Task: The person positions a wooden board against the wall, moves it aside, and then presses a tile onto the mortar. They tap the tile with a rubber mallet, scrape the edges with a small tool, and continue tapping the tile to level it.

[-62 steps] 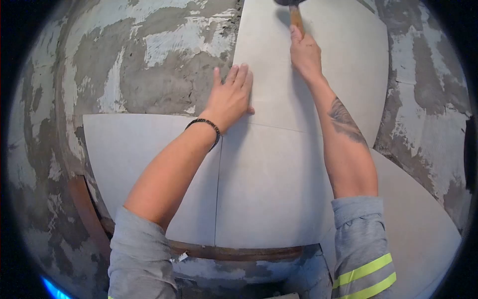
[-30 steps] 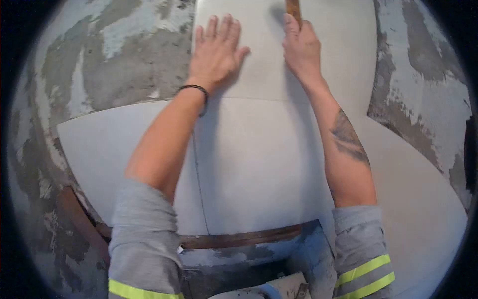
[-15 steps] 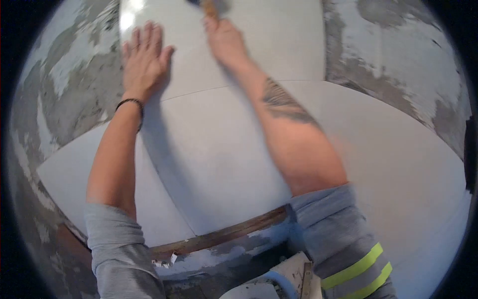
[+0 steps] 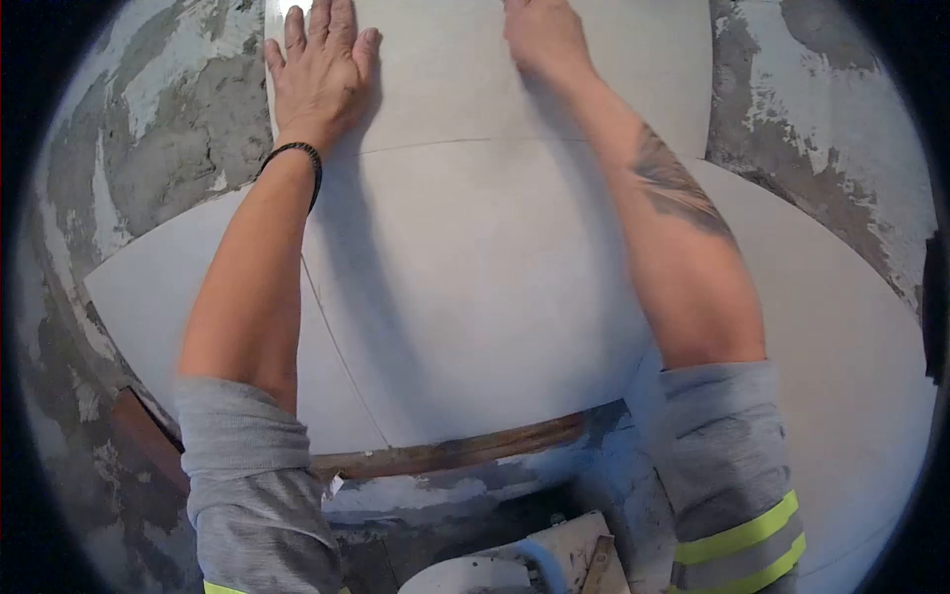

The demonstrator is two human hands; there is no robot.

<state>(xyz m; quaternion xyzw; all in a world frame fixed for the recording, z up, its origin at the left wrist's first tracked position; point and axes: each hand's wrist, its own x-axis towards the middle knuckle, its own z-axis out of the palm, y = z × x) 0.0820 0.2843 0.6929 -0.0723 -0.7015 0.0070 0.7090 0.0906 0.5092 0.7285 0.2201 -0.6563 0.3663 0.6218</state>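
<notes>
My left hand lies flat with spread fingers on the left side of the upper pale tile. My right hand is closed over the same tile, near the top edge of the view. Half a second ago it held a wooden-handled mallet with a dark head; the mallet is now out of view above. Below the upper tile sits another large pale tile, with a thin joint between them.
Pale tiles flank the middle one, a left tile and a right tile. Rough, patchy cement wall surrounds them. A wooden strip runs under the lower tile. A white bucket-like object stands at the bottom.
The view has shifted, so the tiles sit higher in it. My right hand has moved right and up relative to my left, and the mallet has left the view. My left hand stays flat.
</notes>
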